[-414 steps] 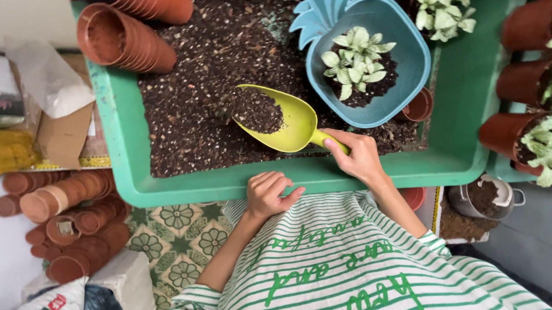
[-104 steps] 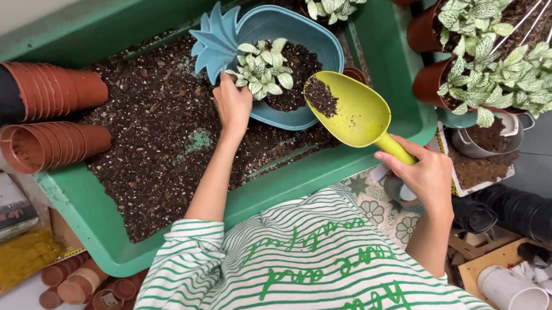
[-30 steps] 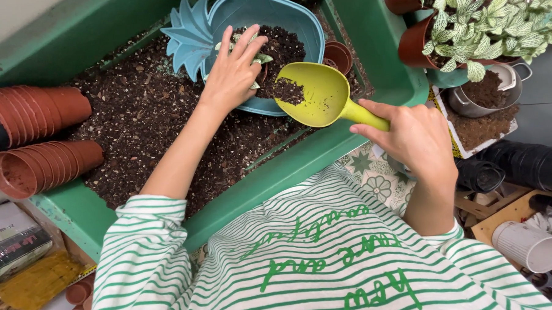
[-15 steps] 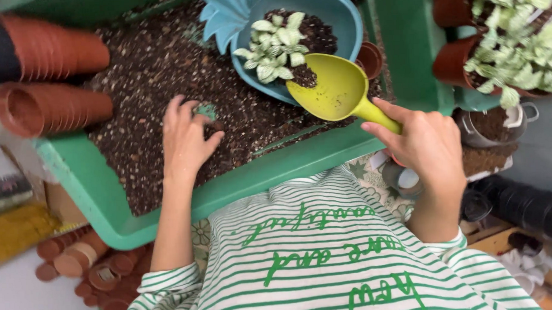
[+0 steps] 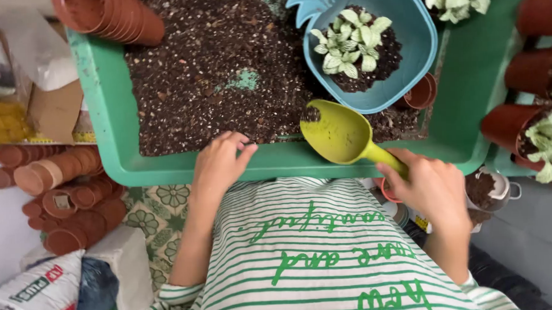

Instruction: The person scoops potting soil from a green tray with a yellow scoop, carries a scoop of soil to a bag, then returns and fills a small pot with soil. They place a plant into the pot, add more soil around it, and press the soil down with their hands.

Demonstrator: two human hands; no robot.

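My right hand [image 5: 429, 186] grips the handle of a yellow-green scoop [image 5: 341, 133], whose nearly empty bowl hangs over the near edge of the soil. My left hand [image 5: 220, 165] rests with loosely spread fingers on the near rim of the green tray [image 5: 104, 130], holding nothing. The tray is filled with dark potting soil [image 5: 212, 78]. A blue pineapple-shaped pot [image 5: 416, 52] sits in the soil at the right, with a small white-veined green plant [image 5: 347, 42] planted in it.
Stacked terracotta-coloured pots [image 5: 115, 17] lie in the tray's far left corner. More such pots [image 5: 57, 193] are piled on the floor at left. Potted plants [image 5: 541, 133] stand at right. A small pot [image 5: 422, 92] sits beside the blue pot. Soil bags [image 5: 36, 292] lie at lower left.
My left hand came off the plant and soil and pulled back to the tray's near rim. The scoop tipped its soil by the blue pot and drew back, nearly empty.
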